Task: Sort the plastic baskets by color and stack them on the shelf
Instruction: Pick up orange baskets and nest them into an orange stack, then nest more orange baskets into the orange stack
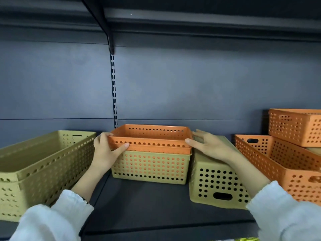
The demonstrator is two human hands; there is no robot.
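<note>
Two nested orange baskets (150, 138) sit inside a tan basket (150, 168) at the middle of the dark shelf (149, 206). My left hand (106, 150) grips the orange baskets' left rim, thumb on the front face. My right hand (208, 146) touches their right rim with fingers spread. A large tan basket (41, 167) stands at the left. A tan basket lying upside down (215, 181) is under my right forearm. A long orange basket (281, 164) lies at the right, with another orange basket (297, 126) resting on it.
The shelf's grey back panel (191, 84) has a slotted upright (113, 91) behind the middle stack. An upper shelf (191, 20) hangs overhead on a black bracket (104, 23). Bare shelf surface lies in front of the middle stack.
</note>
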